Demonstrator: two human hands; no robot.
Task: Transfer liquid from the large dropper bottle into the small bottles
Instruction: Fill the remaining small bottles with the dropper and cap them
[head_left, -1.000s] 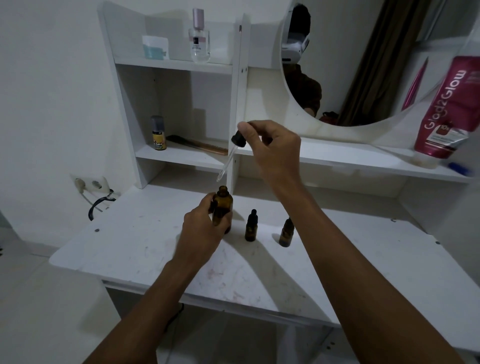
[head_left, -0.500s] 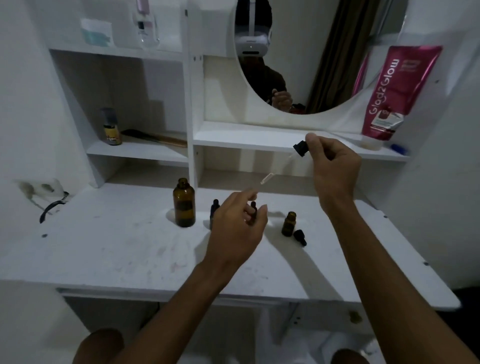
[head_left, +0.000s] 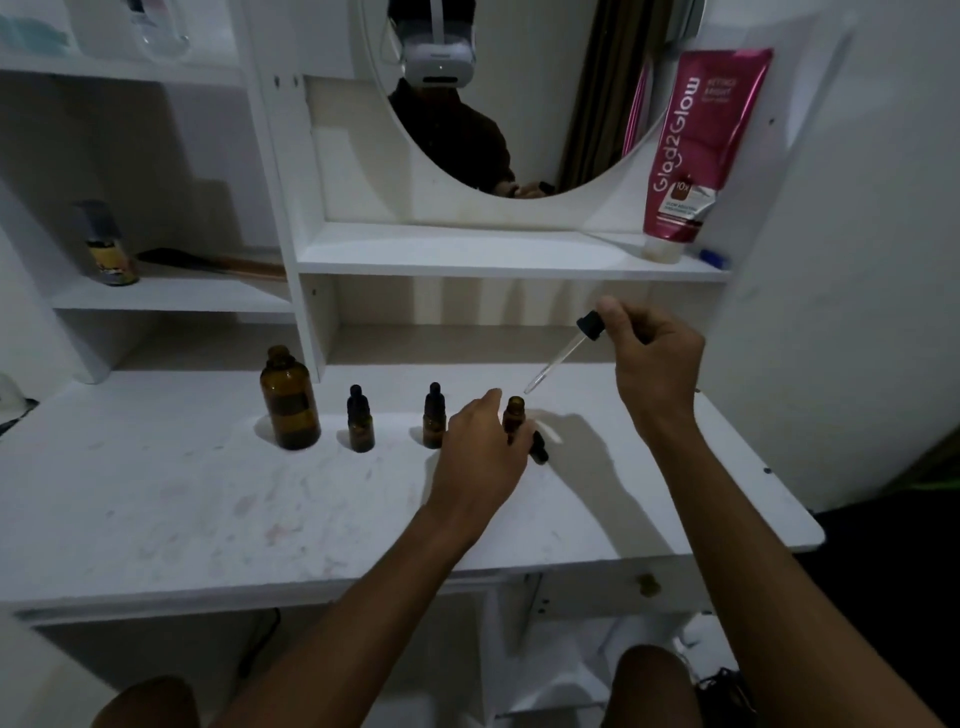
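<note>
Right hand pinches dropper by black bulb. Long axis slanted, glass tip pointing down-left, just above mouth of open small bottle. Left hand grips that bottle, upright near desktop rear edge, right of centre. Large bottle uncapped, upright, rear left of centre.

Large amber bottle stands open; two small bottles capped; third bottle open below tilted dropper.

Head-worn view, close, facing forward-down over white desk
</note>
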